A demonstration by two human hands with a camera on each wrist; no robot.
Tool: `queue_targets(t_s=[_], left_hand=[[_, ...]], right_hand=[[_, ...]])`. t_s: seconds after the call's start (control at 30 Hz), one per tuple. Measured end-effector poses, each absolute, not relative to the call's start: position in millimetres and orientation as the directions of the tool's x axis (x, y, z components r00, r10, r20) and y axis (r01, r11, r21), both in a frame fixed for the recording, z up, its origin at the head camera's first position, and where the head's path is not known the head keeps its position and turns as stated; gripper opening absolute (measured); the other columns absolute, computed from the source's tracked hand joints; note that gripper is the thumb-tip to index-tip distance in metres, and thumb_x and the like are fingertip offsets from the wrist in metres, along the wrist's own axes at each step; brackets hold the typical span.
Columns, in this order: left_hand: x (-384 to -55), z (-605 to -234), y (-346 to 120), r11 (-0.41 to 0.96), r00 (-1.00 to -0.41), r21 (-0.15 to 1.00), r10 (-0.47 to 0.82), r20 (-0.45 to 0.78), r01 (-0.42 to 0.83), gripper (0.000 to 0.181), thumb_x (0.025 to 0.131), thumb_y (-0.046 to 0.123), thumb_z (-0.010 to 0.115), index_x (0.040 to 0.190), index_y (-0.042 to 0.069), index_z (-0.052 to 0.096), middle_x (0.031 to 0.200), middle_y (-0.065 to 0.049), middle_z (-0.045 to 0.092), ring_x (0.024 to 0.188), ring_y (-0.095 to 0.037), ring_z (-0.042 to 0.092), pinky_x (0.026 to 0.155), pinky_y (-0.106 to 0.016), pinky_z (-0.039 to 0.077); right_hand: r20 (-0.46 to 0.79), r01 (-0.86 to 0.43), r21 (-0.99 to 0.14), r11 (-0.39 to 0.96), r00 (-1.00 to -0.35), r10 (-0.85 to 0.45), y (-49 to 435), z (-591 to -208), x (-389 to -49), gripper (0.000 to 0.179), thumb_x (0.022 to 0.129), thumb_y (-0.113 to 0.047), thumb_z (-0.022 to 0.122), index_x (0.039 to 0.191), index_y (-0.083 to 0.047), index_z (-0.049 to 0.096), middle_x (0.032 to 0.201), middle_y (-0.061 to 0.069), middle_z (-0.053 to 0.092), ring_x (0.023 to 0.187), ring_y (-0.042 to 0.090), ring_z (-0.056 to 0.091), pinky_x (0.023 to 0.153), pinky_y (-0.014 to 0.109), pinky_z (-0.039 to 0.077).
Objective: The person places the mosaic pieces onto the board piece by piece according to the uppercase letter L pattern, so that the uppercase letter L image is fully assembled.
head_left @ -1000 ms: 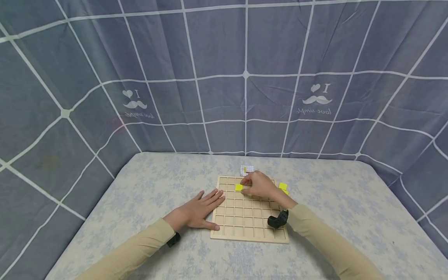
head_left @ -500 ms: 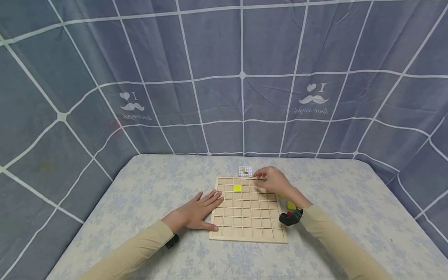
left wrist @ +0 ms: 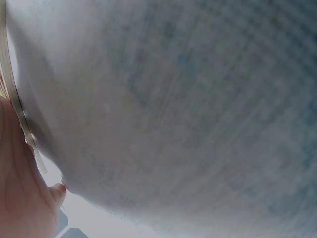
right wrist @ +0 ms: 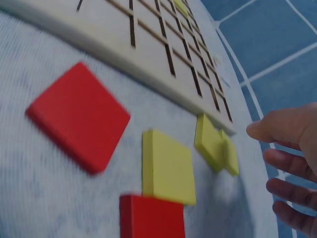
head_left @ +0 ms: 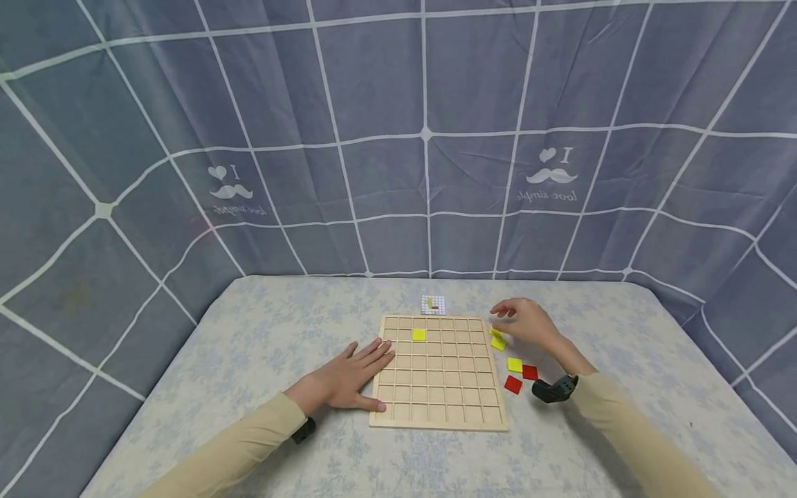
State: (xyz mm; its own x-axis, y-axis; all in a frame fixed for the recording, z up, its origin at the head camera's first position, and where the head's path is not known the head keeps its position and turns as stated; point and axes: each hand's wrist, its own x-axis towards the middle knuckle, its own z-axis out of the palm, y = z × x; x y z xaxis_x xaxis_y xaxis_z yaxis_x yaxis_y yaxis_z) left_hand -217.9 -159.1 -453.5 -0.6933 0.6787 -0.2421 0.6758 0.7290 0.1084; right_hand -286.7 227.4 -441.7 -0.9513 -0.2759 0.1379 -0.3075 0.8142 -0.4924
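A light wooden grid board [head_left: 438, 377] lies on the table with one yellow tile [head_left: 419, 335] in a cell of an upper row. My left hand [head_left: 345, 377] rests flat at the board's left edge, fingers spread and touching the frame. Just past the board's upper right corner, my right hand [head_left: 529, 324] hovers over two yellow tiles [right wrist: 209, 141], one partly on the other. Its thumb and fingers are apart with nothing between them in the right wrist view. Nearer to me lie another yellow tile [head_left: 515, 364] and two red tiles [head_left: 513, 384], one of them touching the yellow.
A small printed card [head_left: 433, 305] with a coloured grid pattern lies behind the board. The table [head_left: 280, 325] wears a pale floral cloth. Blue-grey curtains [head_left: 373, 173] with white lines stand around its back and sides.
My right hand has left the yellow tile on the board and moved right to the loose tiles, uncovering the red and yellow ones. My left hand stays in place.
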Motion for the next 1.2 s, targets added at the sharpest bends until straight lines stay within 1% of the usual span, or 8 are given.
queue_targets(t_s=[0.2,0.3,0.47,0.6,0.7,0.87,0.97,1.2], left_hand=[[-217.5,-453.8,-159.7,0.726,-0.69,0.118,0.682,-0.24,0.677,0.095,0.087,0.072,0.046,0.157,0.019,0.009,0.164,-0.001,0.004,0.152,-0.021,0.003,0.12,-0.056,0.012],[-217.0,-453.0,-158.9,0.724,-0.688,0.124,0.686,-0.237,0.678,0.095,0.087,0.072,0.046,0.157,0.018,0.01,0.164,-0.002,0.005,0.152,-0.022,0.004,0.119,-0.056,0.012],[-216.3,-449.9,-157.8,0.728,-0.69,0.128,0.682,-0.242,0.674,0.094,0.087,0.07,0.047,0.157,0.018,0.012,0.164,-0.002,0.006,0.151,-0.022,0.005,0.12,-0.055,0.012],[-215.4,-448.1,-157.7,0.725,-0.689,0.123,0.684,-0.241,0.677,0.093,0.088,0.069,0.048,0.157,0.018,0.013,0.164,-0.003,0.006,0.151,-0.022,0.006,0.119,-0.056,0.013],[-215.0,-447.8,-157.5,0.725,-0.688,0.113,0.684,-0.244,0.68,0.093,0.088,0.069,0.047,0.157,0.018,0.012,0.164,-0.002,0.006,0.151,-0.022,0.006,0.119,-0.056,0.013],[-214.2,-446.1,-157.7,0.72,-0.685,0.115,0.69,-0.234,0.685,0.093,0.088,0.068,0.048,0.156,0.016,0.013,0.164,-0.004,0.007,0.151,-0.024,0.007,0.119,-0.057,0.014],[-214.3,-445.6,-157.6,0.719,-0.685,0.113,0.69,-0.232,0.686,0.092,0.088,0.068,0.048,0.156,0.016,0.013,0.164,-0.004,0.007,0.151,-0.024,0.007,0.119,-0.057,0.014],[-215.0,-447.1,-157.8,0.722,-0.689,0.118,0.687,-0.231,0.681,0.093,0.088,0.068,0.048,0.156,0.016,0.013,0.164,-0.004,0.008,0.151,-0.023,0.007,0.119,-0.057,0.014]], right_hand=[[0.111,-0.278,-0.484,0.83,-0.96,-0.256,240.1,-444.8,-282.0,0.026,0.083,-0.02,0.073,0.104,-0.005,0.072,0.095,0.01,0.07,0.09,0.028,0.063,0.077,0.045,0.053],[0.116,-0.282,-0.477,0.833,-0.959,-0.258,245.9,-447.4,-277.8,0.023,0.082,-0.023,0.075,0.099,-0.007,0.073,0.091,0.007,0.071,0.086,0.024,0.063,0.077,0.044,0.053],[0.115,-0.291,-0.479,0.828,-0.956,-0.269,253.4,-451.9,-271.4,0.023,0.081,-0.031,0.076,0.092,-0.011,0.073,0.084,0.0,0.069,0.075,0.014,0.058,0.067,0.033,0.048],[0.095,-0.292,-0.51,0.809,-0.954,-0.284,255.8,-455.8,-267.1,0.026,0.079,-0.036,0.078,0.089,-0.012,0.072,0.079,-0.003,0.066,0.068,0.01,0.053,0.061,0.028,0.043],[0.084,-0.293,-0.514,0.807,-0.953,-0.292,255.7,-458.7,-264.9,0.026,0.077,-0.035,0.079,0.087,-0.013,0.072,0.078,-0.004,0.066,0.068,0.01,0.051,0.061,0.026,0.042],[0.077,-0.28,-0.48,0.832,-0.957,-0.278,251.8,-459.6,-264.3,0.025,0.074,-0.034,0.081,0.086,-0.014,0.072,0.078,-0.005,0.066,0.069,0.01,0.05,0.063,0.026,0.042],[0.077,-0.275,-0.464,0.842,-0.959,-0.272,249.7,-458.6,-263.7,0.026,0.073,-0.034,0.082,0.084,-0.013,0.072,0.077,-0.004,0.066,0.068,0.011,0.05,0.062,0.026,0.042],[0.08,-0.278,-0.437,0.856,-0.959,-0.271,247.6,-459.0,-262.1,0.024,0.073,-0.033,0.081,0.082,-0.013,0.072,0.076,-0.004,0.066,0.067,0.009,0.05,0.059,0.026,0.042]])
